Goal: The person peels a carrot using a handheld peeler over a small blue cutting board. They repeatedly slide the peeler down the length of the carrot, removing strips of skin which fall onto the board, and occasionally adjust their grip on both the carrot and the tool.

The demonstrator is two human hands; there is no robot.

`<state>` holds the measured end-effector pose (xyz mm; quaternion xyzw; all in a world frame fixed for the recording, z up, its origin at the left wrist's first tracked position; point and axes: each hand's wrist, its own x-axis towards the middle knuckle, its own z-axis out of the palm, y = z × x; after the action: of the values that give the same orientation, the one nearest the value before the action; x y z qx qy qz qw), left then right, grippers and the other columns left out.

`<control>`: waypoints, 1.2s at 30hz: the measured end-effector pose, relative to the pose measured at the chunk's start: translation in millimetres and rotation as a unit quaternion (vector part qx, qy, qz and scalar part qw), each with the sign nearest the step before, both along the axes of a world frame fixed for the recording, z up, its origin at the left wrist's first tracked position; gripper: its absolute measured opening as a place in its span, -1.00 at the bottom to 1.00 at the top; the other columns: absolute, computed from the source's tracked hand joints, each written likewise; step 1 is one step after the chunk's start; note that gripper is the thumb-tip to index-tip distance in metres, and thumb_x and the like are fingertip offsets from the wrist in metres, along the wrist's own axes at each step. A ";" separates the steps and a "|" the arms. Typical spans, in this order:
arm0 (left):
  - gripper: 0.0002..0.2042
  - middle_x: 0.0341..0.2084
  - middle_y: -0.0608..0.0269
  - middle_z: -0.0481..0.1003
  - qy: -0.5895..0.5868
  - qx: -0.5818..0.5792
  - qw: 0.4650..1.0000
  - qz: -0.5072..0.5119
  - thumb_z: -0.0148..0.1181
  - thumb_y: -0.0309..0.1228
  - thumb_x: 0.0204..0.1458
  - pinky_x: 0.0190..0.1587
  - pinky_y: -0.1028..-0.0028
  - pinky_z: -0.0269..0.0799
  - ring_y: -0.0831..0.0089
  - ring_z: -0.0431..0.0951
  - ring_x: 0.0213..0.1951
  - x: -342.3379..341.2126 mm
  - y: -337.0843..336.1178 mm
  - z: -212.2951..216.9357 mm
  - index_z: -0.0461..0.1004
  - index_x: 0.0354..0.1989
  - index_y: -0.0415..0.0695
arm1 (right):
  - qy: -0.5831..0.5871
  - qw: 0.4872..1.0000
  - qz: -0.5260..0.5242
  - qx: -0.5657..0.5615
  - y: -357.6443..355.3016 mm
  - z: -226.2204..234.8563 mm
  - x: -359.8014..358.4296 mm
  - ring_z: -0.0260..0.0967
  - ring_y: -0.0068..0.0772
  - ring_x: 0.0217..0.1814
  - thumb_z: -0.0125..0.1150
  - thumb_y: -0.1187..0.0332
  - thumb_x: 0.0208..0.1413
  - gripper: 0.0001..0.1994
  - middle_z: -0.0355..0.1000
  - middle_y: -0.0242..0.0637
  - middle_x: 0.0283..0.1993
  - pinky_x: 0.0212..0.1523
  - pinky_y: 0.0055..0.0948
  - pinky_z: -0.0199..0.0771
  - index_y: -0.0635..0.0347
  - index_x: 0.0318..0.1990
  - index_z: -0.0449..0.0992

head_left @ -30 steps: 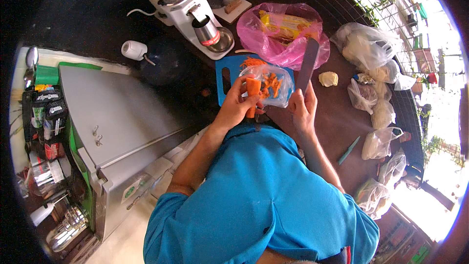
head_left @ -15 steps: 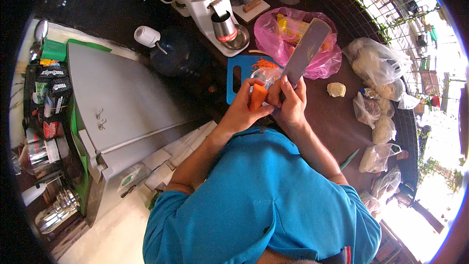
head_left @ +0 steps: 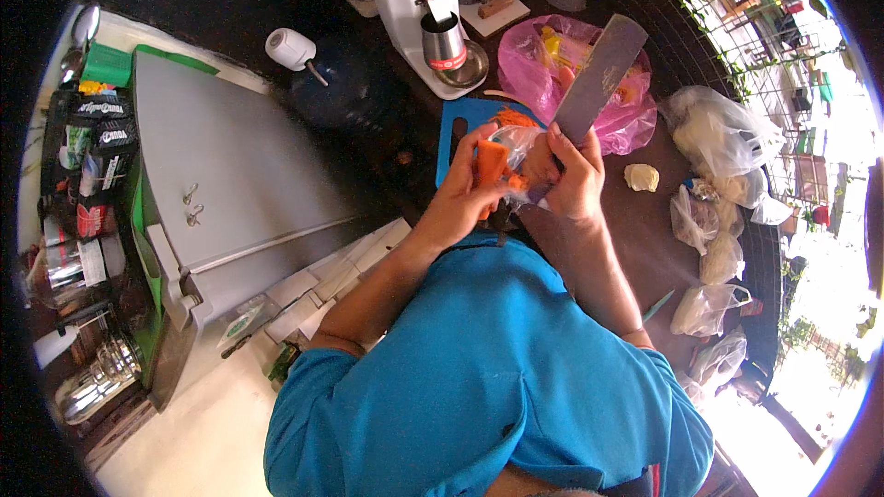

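While gripped upright: carrot piece (head_left: 491,166), orange, pinched in the curled fingers of the left hand (head_left: 463,195), raised off the board, just beside the knife hand, so the blade edge can reach it.
Right hand (head_left: 573,179): fingers wrapped tight round the handle of the cleaver (head_left: 597,81); broad grey blade tilted up and away over the pink bag, flat face toward the camera.
Between the hands: small clear bag (head_left: 517,143) with orange bits, likely carrot pieces, though partly hidden by the fingers.
Blue cutting board (head_left: 460,120): flat on the dark counter (head_left: 645,239) directly under the hands, placed to catch falling peel; orange shavings near its far edge.
Pale lump (head_left: 641,177): loose on the counter just right of the right hand, apart from the bags.
Green stick (head_left: 657,306): thin, lying on the counter near the right forearm.
Clear bags (head_left: 718,133): several knotted ones in a row along the right edge of the counter, pale contents, kept clear of the board.
Pink bag (head_left: 529,64): open-mouthed behind the board, yellow and orange items inside, within easy reach.
Grey chest lid (head_left: 221,175): left of the counter, closed, green rim.
Dark packets (head_left: 97,156): upright at far left, black with white and green labels, red tins beside.
White grinder (head_left: 419,0): farthest, metal cup at its base.
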<state>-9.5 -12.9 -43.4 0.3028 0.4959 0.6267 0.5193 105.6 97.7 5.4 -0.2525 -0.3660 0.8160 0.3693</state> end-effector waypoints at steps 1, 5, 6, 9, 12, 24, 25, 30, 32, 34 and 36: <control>-0.39 -0.11 0.12 0.40 -0.123 -0.007 0.992 -0.025 0.13 -0.44 0.12 -0.14 0.39 0.50 0.36 0.51 -0.18 -5.9 -2.4 2.0 0.02 0.34 -0.03 | -0.085 0.994 0.023 0.062 4.2 2.0 4.4 -0.07 -0.67 -0.69 -0.07 0.37 0.28 -0.50 0.06 -0.51 -0.68 -0.64 -0.56 -0.03 0.13 0.36 0.09; -0.44 0.05 -0.02 0.37 -0.182 0.008 0.983 0.012 -0.01 -0.33 0.23 -0.13 0.27 0.58 0.16 0.58 -0.14 -16.1 -8.7 27.2 -0.05 0.37 -0.02 | -0.202 0.944 0.082 0.248 4.6 9.6 21.3 0.35 -0.54 -0.28 0.15 0.04 0.15 -0.32 0.42 -0.26 -0.27 -0.29 -0.51 0.35 0.28 0.31 0.17; -0.44 0.05 -0.02 0.37 -0.183 0.008 0.983 0.013 -0.01 -0.33 0.23 -0.13 0.27 0.58 0.16 0.58 -0.14 -20.9 -10.4 30.2 -0.05 0.37 -0.02 | -0.202 0.944 0.084 0.248 3.2 12.5 22.2 0.35 -0.54 -0.28 0.15 0.04 0.15 -0.32 0.42 -0.26 -0.27 -0.29 -0.51 0.35 0.28 0.31 0.17; -0.45 0.04 -0.01 0.38 -0.196 0.029 0.980 -0.025 0.00 -0.35 0.23 -0.15 0.26 0.59 0.17 0.59 -0.16 -30.3 -12.9 38.8 -0.03 0.36 -0.01 | -0.254 0.864 0.109 0.420 0.6 14.8 27.3 0.38 -0.07 -0.02 0.00 -0.24 0.09 -0.15 0.42 0.06 -0.04 0.02 -0.17 0.30 0.32 0.33 0.14; -0.53 -0.05 0.05 0.42 -0.193 0.051 0.980 0.007 -0.11 -0.42 0.28 -0.55 0.48 0.60 0.30 0.62 -0.44 -25.3 -11.4 43.6 0.00 0.34 -0.04 | -0.271 0.824 0.118 0.483 -4.5 20.8 22.7 0.37 0.18 0.03 -0.09 -0.26 0.13 -0.16 0.41 0.20 -0.01 0.09 -0.06 0.27 0.31 0.33 0.15; -0.52 -0.09 0.11 0.46 -0.040 0.156 0.978 0.132 0.23 -0.55 0.06 0.03 0.44 0.41 0.43 0.50 -0.06 -27.7 -4.7 40.9 0.15 0.12 -0.19 | -0.297 0.844 0.112 0.432 -12.4 27.7 20.1 0.48 0.01 -0.05 -0.06 -0.19 0.18 -0.22 0.45 0.16 -0.10 -0.06 -0.22 0.43 0.36 0.30 0.18; -0.53 -0.12 0.06 0.46 -0.039 0.180 0.974 0.133 0.21 -0.51 0.09 -0.02 0.44 0.45 0.41 0.51 -0.08 -29.8 -2.9 43.9 0.15 0.13 -0.18 | -0.280 0.864 0.087 0.410 -12.3 25.8 20.1 0.38 -0.16 -0.12 -0.06 -0.21 0.17 -0.20 0.39 0.02 -0.18 -0.13 -0.31 0.32 0.37 0.30 0.16; -0.53 -0.17 -0.05 0.47 -0.118 0.180 0.974 0.075 0.13 -0.35 0.18 -0.21 0.46 0.55 0.36 0.56 -0.19 -43.8 -8.7 51.6 0.11 0.19 -0.18 | -0.216 0.922 0.022 0.321 -10.8 18.1 28.5 -0.11 -0.79 -0.61 -0.04 -0.32 0.12 -0.07 0.02 -0.63 -0.67 -0.56 -0.61 -0.23 0.41 0.32 0.09; -0.50 -0.23 -0.07 0.47 -0.138 0.195 0.970 0.052 0.07 -0.21 0.21 -0.37 0.45 0.55 0.35 0.58 -0.36 -46.6 -8.9 50.6 0.10 0.22 -0.18 | -0.228 0.907 0.062 0.347 -11.9 12.1 39.6 0.25 -0.44 -0.27 -0.08 -0.28 0.15 -0.14 0.29 -0.23 -0.30 -0.22 -0.42 0.18 0.45 0.27 0.16; -0.50 -0.25 -0.06 0.47 -0.131 0.178 0.973 0.074 0.06 -0.19 0.22 -0.42 0.47 0.53 0.36 0.56 -0.44 -43.0 -5.4 57.2 0.10 0.21 -0.17 | -0.222 0.860 0.073 0.454 -10.7 7.1 40.1 0.45 -0.20 -0.28 -0.09 -0.27 0.16 -0.17 0.45 -0.11 -0.33 -0.20 -0.33 0.40 0.46 0.20 0.25; -0.55 -0.34 0.03 0.44 -0.173 0.150 0.971 0.070 0.00 -0.17 0.24 -0.52 0.49 0.47 0.38 0.53 -0.56 -47.4 0.0 57.8 0.12 0.18 -0.15 | -0.218 0.825 0.101 0.512 -17.6 19.2 37.6 0.55 -0.03 -0.37 -0.08 -0.26 0.16 -0.20 0.52 -0.09 -0.44 -0.25 -0.26 0.52 0.44 0.16 0.31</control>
<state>-57.0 -13.0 14.4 0.2288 0.3182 0.7716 0.5010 143.2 80.1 24.6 -0.1601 -0.8253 0.4682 0.2720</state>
